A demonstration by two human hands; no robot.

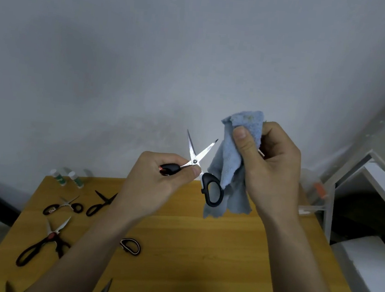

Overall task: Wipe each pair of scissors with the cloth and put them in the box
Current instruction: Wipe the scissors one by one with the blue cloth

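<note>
Above a yellow wooden bench, the left hand, fingers curled, grips one handle of small black-handled steel scissors, blades spread and pointing up; the right hand pinches a crumpled light-blue cloth between thumb and fingers, just beside the blades; more black-handled scissors lie on the bench at left, near two small white bottles.

Dim, even room light; soft shadows smudge the grey wall. Wide-angle bending curves the desk edges, corners slightly soft.
</note>
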